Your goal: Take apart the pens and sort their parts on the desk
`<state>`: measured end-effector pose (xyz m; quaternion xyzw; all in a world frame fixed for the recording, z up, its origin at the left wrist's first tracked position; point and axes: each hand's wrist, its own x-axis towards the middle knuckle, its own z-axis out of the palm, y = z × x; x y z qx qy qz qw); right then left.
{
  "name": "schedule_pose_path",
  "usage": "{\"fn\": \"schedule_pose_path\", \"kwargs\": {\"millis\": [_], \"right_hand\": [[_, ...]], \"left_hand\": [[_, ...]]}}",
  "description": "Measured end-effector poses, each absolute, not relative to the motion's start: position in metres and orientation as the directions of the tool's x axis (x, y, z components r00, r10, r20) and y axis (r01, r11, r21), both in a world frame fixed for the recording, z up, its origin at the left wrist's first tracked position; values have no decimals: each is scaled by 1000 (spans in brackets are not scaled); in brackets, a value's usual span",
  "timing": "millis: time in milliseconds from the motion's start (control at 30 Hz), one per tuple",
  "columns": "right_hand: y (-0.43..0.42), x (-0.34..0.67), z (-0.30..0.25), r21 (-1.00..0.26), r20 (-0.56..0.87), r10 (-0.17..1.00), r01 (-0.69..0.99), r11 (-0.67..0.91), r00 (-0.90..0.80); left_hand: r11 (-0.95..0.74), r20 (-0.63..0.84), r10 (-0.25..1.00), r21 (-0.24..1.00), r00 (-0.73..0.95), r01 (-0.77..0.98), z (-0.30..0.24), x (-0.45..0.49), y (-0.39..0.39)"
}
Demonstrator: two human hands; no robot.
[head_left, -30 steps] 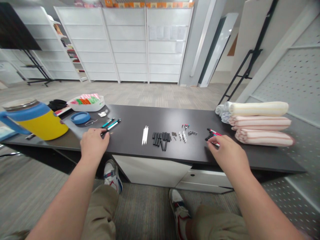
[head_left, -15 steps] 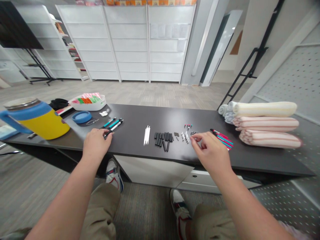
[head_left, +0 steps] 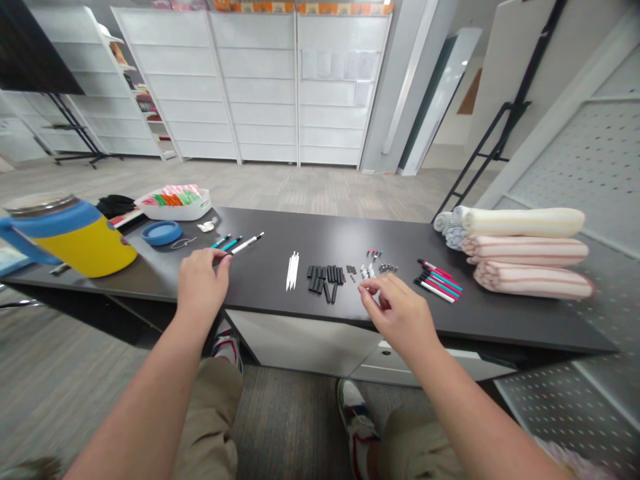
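Observation:
My left hand is closed on a white pen, thumb and fingers at its dark end. Two teal pens lie on the table just beyond that hand. My right hand is pinched over the table beside small white parts; whether a tiny piece sits between its fingertips is hidden. Left of it lie short black tubes, small dark grey pieces and thin white refills. Behind it are small metallic parts and several red and teal-tipped pieces.
Pens with red, teal and white barrels lie at the right, beside rolled towels. To the left stand a yellow and blue mug, a blue lid and a white basket of colourful packets. White shelving stands beyond.
The white pen has shifted right and away from the teal pens with my left hand. My right hand has moved left from the metallic parts toward the small white parts, its fingers still pinched.

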<state>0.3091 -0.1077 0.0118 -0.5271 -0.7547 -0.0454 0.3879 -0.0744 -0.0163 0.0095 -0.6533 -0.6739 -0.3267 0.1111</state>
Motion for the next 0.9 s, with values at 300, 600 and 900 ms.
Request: {"fn": "schedule_pose_path", "kwargs": {"millis": [300, 600, 900], "right_hand": [[-112, 294, 6, -505, 536, 840, 765, 401, -86], [-108, 305, 10, -640, 390, 915, 684, 349, -102], [-104, 300, 8, -792, 243, 968, 564, 233, -59]], "left_hand": [[-617, 770, 609, 308, 192, 724, 29, 10, -66], [-803, 723, 502, 185, 475, 567, 19, 29, -81], [-821, 721, 491, 195, 489, 536, 15, 25, -86]]}}
